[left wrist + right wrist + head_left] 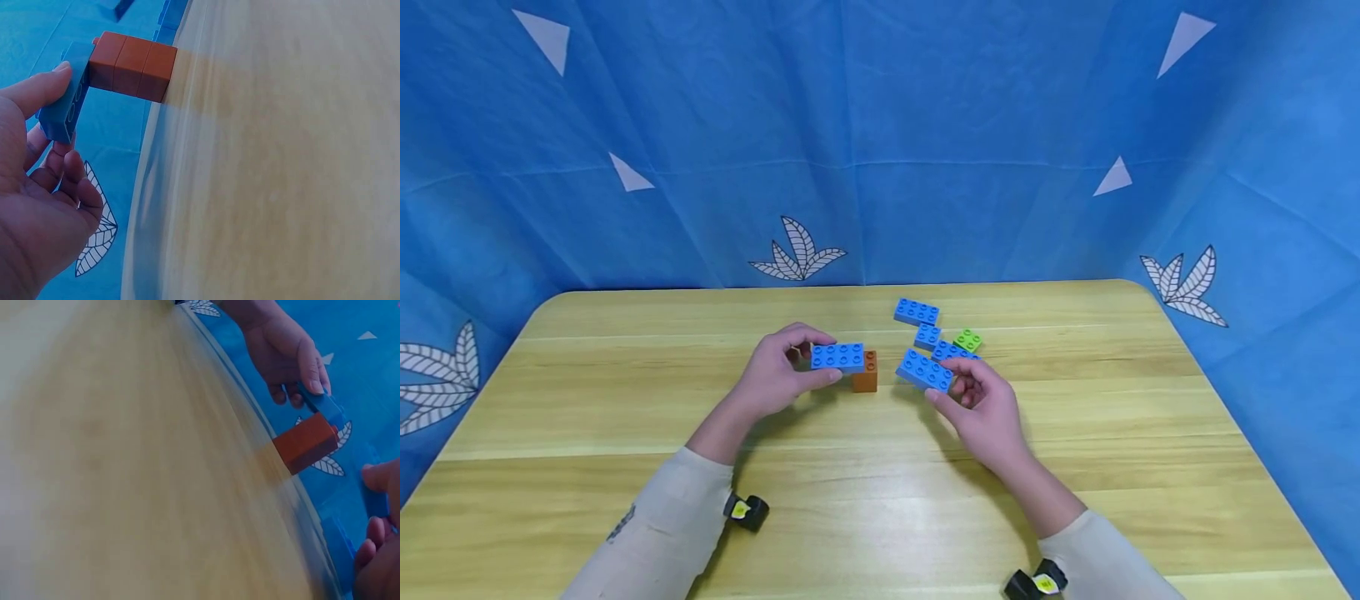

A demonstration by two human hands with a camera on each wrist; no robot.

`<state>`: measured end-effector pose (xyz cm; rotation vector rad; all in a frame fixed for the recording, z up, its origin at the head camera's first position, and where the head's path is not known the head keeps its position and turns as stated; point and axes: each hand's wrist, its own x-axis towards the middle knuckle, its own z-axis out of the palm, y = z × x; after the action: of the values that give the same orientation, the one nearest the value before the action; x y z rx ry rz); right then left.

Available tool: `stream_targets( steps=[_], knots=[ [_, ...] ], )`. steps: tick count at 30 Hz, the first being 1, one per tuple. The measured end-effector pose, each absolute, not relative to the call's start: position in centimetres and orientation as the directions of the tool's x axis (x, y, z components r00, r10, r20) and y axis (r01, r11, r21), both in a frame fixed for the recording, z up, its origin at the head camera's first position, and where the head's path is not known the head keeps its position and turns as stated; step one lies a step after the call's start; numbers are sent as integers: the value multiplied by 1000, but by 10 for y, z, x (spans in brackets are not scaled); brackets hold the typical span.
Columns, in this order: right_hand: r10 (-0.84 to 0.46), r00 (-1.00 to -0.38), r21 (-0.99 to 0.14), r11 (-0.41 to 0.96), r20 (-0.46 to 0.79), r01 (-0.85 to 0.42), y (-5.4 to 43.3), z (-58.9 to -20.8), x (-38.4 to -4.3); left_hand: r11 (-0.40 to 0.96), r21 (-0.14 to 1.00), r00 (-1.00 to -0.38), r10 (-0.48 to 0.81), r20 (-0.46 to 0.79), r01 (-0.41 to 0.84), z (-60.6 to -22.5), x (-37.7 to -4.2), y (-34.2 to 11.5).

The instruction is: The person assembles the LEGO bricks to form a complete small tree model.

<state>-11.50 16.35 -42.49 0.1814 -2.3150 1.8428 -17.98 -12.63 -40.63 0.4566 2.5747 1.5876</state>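
My left hand pinches a blue building brick by its left end, thumb in front and fingers behind. The brick's right end lies on top of an orange-brown brick stack, covering part of its studs. In the left wrist view that stack shows three layers and stands on the table. My right hand holds a second blue brick by its right end, thumb at the near side. This brick is above the table, a little right of the stack.
Behind the right hand lie a long blue brick, a short blue brick, another blue brick partly hidden, and a lime green brick. The wooden table ends at a blue cloth backdrop.
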Motion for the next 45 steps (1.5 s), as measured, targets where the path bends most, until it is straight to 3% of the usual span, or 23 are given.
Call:
stream_targets(
  steps=[6,12,23,34,45],
  knots=[
    [-31,-976,-971,96,217,-219,156,-433,-130,424,880,-952,294,88,213,-406,-181,-126],
    [-85,-968,-969,51,235,-240,148,-434,-140,421,879,-949,300,97,223,-408,-182,-127],
    [-142,-949,-957,35,282,-289,140,-431,-151,412,883,-944,318,90,223,-408,-184,-126],
    [-128,-957,-960,68,260,-271,141,-432,-151,325,863,-885,393,249,387,-406,-186,-104],
    [-99,-967,-970,40,235,-240,139,-431,-155,355,844,-876,417,242,402,-407,-188,-97]
  ],
)
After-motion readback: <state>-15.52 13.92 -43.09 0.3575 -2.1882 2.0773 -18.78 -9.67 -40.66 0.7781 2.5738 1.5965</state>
